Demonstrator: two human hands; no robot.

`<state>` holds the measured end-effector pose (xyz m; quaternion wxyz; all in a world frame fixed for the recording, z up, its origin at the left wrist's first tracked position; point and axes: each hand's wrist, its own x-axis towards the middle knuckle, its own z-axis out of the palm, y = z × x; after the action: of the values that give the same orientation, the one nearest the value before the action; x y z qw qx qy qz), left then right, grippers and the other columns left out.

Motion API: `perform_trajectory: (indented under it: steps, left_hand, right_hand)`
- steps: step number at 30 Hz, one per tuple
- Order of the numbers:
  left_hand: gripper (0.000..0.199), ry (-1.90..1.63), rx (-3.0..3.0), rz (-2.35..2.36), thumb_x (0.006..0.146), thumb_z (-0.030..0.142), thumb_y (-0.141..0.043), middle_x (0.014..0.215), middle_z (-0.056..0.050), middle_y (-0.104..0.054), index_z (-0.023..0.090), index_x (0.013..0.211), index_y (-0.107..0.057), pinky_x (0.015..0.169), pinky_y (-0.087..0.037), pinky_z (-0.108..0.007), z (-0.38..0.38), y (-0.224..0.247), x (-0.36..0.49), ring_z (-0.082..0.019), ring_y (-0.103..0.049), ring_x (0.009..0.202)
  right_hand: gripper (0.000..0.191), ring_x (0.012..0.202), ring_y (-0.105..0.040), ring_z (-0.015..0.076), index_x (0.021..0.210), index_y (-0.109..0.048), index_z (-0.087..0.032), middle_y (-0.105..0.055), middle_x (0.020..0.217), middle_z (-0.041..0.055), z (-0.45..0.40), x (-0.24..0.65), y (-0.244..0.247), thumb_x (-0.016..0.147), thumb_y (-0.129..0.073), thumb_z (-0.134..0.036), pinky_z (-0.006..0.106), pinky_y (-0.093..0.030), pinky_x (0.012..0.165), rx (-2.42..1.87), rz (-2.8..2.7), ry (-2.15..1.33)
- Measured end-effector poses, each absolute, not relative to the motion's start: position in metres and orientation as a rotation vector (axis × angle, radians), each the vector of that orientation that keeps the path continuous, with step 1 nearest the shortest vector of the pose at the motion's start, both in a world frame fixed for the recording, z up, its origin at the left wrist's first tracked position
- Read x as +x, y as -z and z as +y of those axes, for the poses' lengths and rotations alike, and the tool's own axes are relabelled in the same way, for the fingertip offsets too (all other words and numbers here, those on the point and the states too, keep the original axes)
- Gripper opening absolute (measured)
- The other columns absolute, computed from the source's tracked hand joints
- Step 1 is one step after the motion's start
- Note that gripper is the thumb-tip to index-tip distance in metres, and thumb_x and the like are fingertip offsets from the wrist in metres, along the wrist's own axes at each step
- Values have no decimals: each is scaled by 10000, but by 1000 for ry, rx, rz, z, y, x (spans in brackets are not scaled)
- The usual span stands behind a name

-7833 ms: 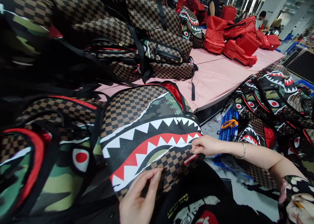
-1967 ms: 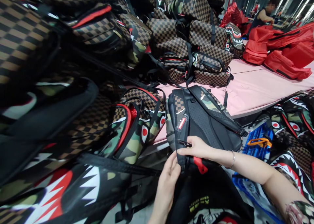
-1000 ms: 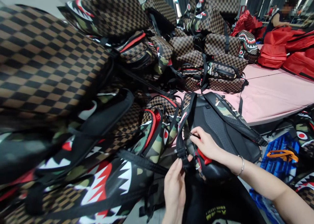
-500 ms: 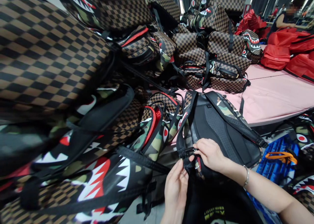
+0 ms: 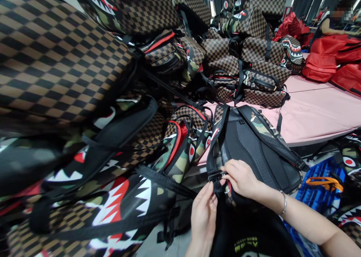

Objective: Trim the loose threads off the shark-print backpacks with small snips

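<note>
The camouflage, brown-and-black checked backpack with red lining point(image 5: 180, 163) gapes at its zip, showing only lining; anything deeper is hidden. Just right of it, the black padded backpack with camouflage-trimmed straps point(image 5: 239, 136) lies back panel up, its inside out of sight. An orange strap point(image 5: 325, 182) rests over the blue plastic crate point(image 5: 307, 197) at right.

Checked backpacks point(image 5: 263, 48) are stacked behind, and red fabric bags point(image 5: 320, 63) sit on the pink-covered tabletop point(image 5: 307, 110), near a person point(image 5: 328, 24). At left, a flat black strap point(image 5: 163, 182) crosses the shark-mouth-printed bag point(image 5: 126, 200) and reaches close to the left hand point(image 5: 203, 208).

The padded backpack lies before the wearer, by the tabletop's near edge, long axis running away, top end pointing outward. The left hand's fingertips pinch black webbing point(image 5: 216, 186), while the right hand point(image 5: 241, 179), fingers nearly closed, grips a black plastic buckle point(image 5: 216, 175) just above it
</note>
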<state>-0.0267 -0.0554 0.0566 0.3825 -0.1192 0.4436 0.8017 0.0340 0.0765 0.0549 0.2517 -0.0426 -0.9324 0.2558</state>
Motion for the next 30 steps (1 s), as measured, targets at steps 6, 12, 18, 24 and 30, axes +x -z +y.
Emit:
perform_trajectory:
  steps: [6, 12, 18, 24, 30]
  left_hand:
    - [106, -2049, -344, 1158, 658, 111, -689, 736, -78, -720, 100, 763, -695, 539, -507, -162, -55, -54, -27, -126, -657, 603]
    - [184, -2004, -332, 1159, 660, 134, -690, 795, -117, -723, 97, 839, -693, 651, -549, -264, -58, -56, -28, -221, -679, 767]
    - [230, -2037, -343, 1132, 629, 131, -714, 778, -106, -724, 98, 856, -694, 709, -549, -278, -57, -56, -28, -227, -674, 811]
    - [257, -2037, -263, 1098, 612, 185, -745, 795, -97, -723, 116, 856, -700, 760, -536, -313, -57, -53, -24, -238, -666, 843]
    - [272, -2035, -268, 1120, 592, 205, -758, 777, -104, -721, 118, 844, -704, 763, -532, -338, -58, -54, -25, -256, -662, 852]
  right_hand:
    - [77, 661, -556, 123, 908, -498, -184, -565, 770, 0, 70, 25, -60, 836, -470, -175, 241, -433, 619, -224, -2203, -1348]
    - [73, 751, -543, 148, 864, -542, -182, -568, 799, 27, 86, 32, -61, 848, -471, -171, 266, -433, 688, -217, -2296, -1135]
    - [118, 810, -532, 172, 930, -556, -169, -592, 870, 60, 91, 40, -54, 881, -451, -193, 283, -406, 689, -83, -2556, -747]
    - [128, 805, -528, 169, 920, -561, -164, -600, 878, 64, 86, 36, -59, 881, -440, -181, 275, -384, 680, -32, -2595, -666]
    - [143, 751, -520, 161, 837, -575, -172, -587, 795, 52, 82, 34, -59, 869, -436, -168, 272, -367, 658, -54, -2598, -662]
